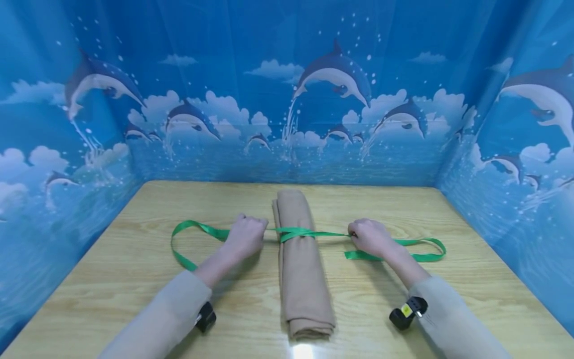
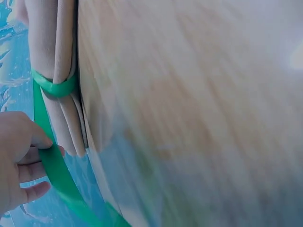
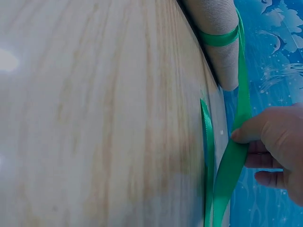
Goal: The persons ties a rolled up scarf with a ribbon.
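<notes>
A rolled tan cloth (image 1: 305,284) lies lengthwise in the middle of the table, with a green ribbon (image 1: 296,232) wrapped round it and crossed on top. To the left of the roll, my left hand (image 1: 245,233) pinches one side of the ribbon; the left wrist view shows thumb and fingers on the green ribbon (image 2: 59,172). On the other side my right hand (image 1: 369,237) pinches the opposite length, seen also as a green ribbon (image 3: 232,165) in the right wrist view. Between both hands the ribbon runs straight across the roll. Its loose tails loop beyond each hand.
The wooden table (image 1: 179,314) has a light grain. A blue curtain (image 1: 251,164) printed with dolphins and clouds surrounds its back and sides. Black wrist cameras sit at both sleeves, including one camera (image 1: 405,314) at the right.
</notes>
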`<state>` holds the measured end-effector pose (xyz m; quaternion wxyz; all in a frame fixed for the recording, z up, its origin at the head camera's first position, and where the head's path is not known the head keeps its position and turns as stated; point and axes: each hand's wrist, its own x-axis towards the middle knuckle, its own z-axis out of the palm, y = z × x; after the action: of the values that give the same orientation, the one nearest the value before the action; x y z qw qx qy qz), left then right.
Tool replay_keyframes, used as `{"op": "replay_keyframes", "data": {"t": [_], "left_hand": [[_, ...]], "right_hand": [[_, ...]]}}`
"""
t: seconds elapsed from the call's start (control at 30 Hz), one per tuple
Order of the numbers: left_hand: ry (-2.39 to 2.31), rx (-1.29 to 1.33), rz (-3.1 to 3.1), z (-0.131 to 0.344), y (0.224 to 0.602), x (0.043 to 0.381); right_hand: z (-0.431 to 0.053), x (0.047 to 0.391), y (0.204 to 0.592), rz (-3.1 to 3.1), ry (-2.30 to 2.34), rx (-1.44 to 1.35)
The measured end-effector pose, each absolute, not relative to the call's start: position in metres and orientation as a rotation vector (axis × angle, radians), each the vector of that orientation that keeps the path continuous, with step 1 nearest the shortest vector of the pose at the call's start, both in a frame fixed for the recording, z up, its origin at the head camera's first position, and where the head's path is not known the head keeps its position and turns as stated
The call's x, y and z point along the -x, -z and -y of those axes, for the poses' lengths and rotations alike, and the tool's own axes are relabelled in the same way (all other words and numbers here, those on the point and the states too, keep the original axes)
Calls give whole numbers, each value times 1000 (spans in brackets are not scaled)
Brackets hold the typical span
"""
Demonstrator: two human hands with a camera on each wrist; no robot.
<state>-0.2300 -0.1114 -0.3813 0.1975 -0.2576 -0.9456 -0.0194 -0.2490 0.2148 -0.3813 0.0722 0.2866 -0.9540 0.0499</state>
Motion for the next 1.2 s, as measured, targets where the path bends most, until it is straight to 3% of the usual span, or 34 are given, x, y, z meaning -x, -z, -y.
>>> {"op": "replay_keyframes", "data": {"t": [0.77, 1.2], "left_hand": [[-194, 588, 2531, 133, 382, 235], [171, 297, 2884, 128, 374, 234]], "right_hand": [[-228, 247, 376, 2913, -155, -438], [-234, 244, 374, 2853, -351, -372]]}}
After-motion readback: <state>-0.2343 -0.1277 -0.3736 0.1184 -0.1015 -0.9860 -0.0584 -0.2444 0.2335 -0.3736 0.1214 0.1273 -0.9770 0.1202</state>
